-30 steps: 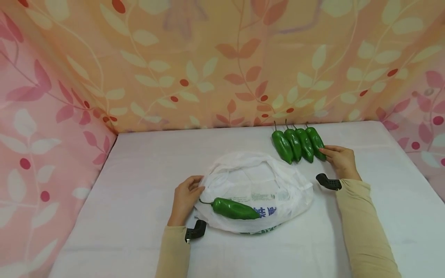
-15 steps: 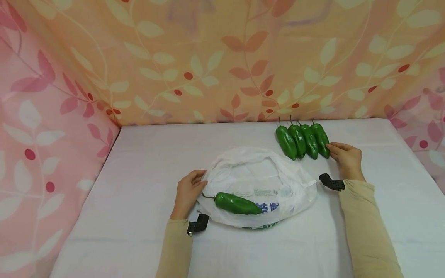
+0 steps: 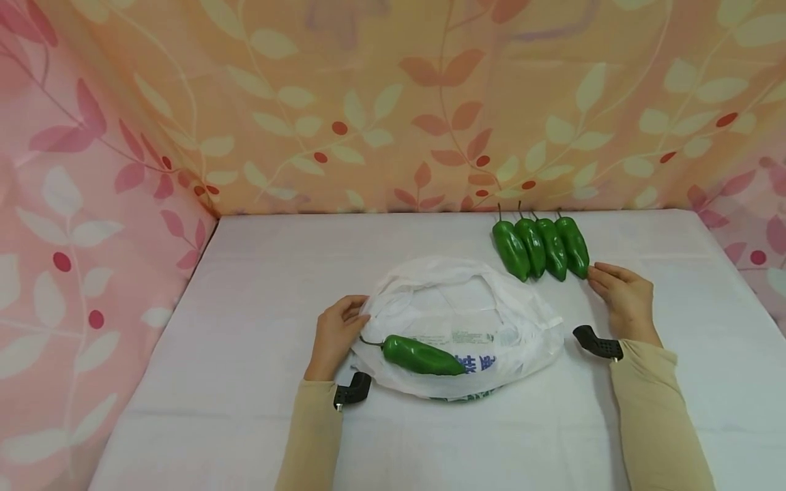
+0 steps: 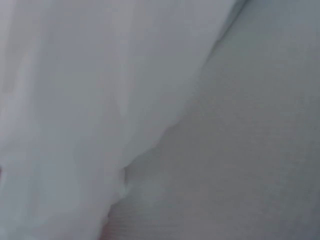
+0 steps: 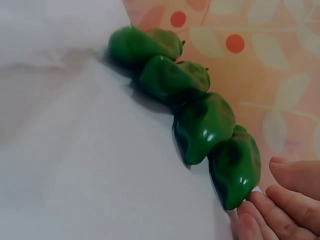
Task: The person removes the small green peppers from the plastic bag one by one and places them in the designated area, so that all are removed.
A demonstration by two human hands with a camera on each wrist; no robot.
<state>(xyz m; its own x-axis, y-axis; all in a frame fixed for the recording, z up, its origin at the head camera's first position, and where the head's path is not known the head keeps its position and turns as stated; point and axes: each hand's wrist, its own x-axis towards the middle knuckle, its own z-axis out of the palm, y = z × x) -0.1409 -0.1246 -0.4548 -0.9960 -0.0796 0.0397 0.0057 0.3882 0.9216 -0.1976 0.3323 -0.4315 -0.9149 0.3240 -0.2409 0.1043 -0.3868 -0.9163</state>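
Observation:
A white plastic bag [image 3: 528,341] with blue and green print lies spread on the table, its mouth rounded and gaping. At the bag's left edge my left hand [image 3: 336,335] pinches the film between thumb and fingers. One green pepper [image 3: 422,356] lies on the bag's lower part, its stem toward that hand. Several green peppers stand side by side in a row behind the bag, stems away from me. My right hand [image 3: 626,300] is at the tip of the rightmost pepper [image 5: 238,167], its thumb apart from the fingers. Whether the fingertips touch the pepper I cannot tell.
A white cloth covers the table [image 3: 245,286]. Behind it hangs an orange curtain [image 3: 307,102] with leaf patterns, close to the pepper stems. Pink patterned cloth [image 3: 74,225] hangs at the left, with more on the right. The left wrist view shows only blurred bag film [image 4: 90,100] and cloth.
My right hand has let go of the rightmost pepper and drawn back slightly right and toward me. My left hand keeps hold of the bag's edge. The head view has shifted a little.

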